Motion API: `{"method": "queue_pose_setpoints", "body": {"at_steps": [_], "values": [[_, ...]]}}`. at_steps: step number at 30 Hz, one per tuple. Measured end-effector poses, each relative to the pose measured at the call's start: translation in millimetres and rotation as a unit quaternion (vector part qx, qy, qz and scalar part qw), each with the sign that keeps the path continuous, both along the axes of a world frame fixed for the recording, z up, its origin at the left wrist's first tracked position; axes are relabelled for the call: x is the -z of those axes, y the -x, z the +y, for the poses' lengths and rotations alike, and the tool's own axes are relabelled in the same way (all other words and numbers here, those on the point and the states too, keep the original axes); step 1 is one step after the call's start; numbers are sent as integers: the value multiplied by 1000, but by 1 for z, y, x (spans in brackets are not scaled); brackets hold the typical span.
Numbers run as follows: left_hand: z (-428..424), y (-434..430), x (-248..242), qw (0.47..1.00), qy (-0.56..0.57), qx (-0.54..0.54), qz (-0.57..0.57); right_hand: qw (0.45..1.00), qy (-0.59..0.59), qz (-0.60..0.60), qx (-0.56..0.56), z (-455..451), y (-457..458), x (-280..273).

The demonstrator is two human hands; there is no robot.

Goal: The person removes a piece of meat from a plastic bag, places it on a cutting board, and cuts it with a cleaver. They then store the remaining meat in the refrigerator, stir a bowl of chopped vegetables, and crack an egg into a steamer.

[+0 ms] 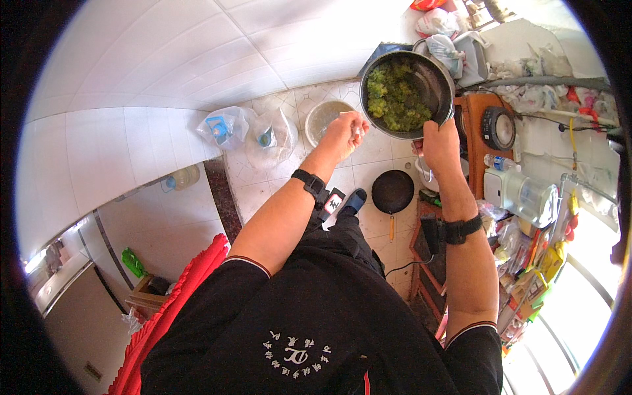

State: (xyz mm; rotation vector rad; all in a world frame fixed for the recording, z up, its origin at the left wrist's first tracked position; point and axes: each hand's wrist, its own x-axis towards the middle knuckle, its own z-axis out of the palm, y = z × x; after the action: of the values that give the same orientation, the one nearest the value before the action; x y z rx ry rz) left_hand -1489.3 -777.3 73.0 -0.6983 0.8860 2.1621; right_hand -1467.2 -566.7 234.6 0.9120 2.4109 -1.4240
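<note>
My right hand (441,143) grips the near rim or handle of a dark metal pot (436,79), raised and tilted so that its inside shows. Green leafy or floret-like food (395,96) lies along the pot's left and lower inside. Just left of the pot, my left hand (349,132) is apart from it with curled fingers; something pale may be in them, too small to tell. Behind the left hand a pale round basin (323,116) stands on the tiled floor. A metal hook-shaped piece (425,165) hangs below my right hand.
A black frying pan (392,191) lies on the floor near my shoe (356,198). Bagged bottles (269,140) stand by the left wall. At right are a brown wooden stand (476,148), a clear plastic container (535,197) and a crowded shelf. A red curtain (170,316) hangs at lower left.
</note>
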Motion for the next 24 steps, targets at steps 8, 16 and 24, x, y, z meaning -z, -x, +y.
{"method": "queue_pose_setpoints", "body": {"at_steps": [8, 16, 24], "values": [[0, 4, -11, 988, -44, -81, -124, 999, -37, 21, -9, 5, -4, 11], [6, -4, 7, 983, -83, -91, -135, 990, -132, 26, -44, 17, -8, 32], [19, -2, -13, 977, -65, -127, -157, 991, -129, -2, -34, 11, -10, 23]]}}
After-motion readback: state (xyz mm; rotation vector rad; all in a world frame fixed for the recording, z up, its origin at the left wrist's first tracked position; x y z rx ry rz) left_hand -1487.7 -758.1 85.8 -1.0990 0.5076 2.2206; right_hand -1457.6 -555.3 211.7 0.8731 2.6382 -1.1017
